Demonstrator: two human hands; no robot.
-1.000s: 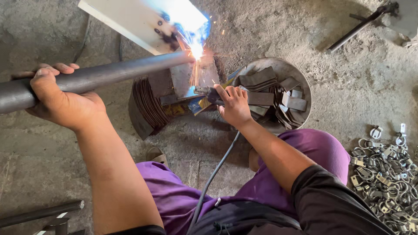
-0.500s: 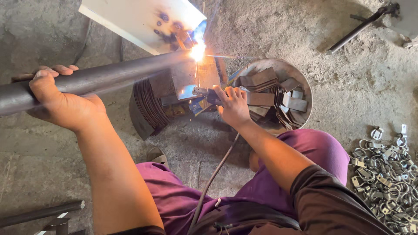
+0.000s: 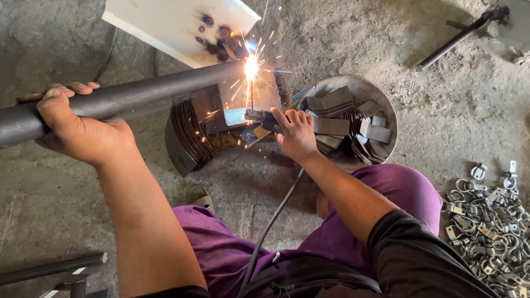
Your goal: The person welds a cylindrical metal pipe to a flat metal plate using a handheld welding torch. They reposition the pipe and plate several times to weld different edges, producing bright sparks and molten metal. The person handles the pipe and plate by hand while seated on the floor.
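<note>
Left hand (image 3: 77, 132) has its grip wrapped tight around a dark steel pipe (image 3: 149, 94) held across the floor. Right hand (image 3: 298, 132) pinches a welding holder (image 3: 259, 116), sparks (image 3: 251, 66) at the pipe end; round pan of metal plates (image 3: 381, 99) just beside.

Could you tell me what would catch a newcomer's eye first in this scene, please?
First, the bright welding spark at the top centre, at the end of the dark metal pipe gripped by the left hand. The right hand holds the electrode holder just below it. At the lower right lies a heap of shiny metal clamps.
</note>
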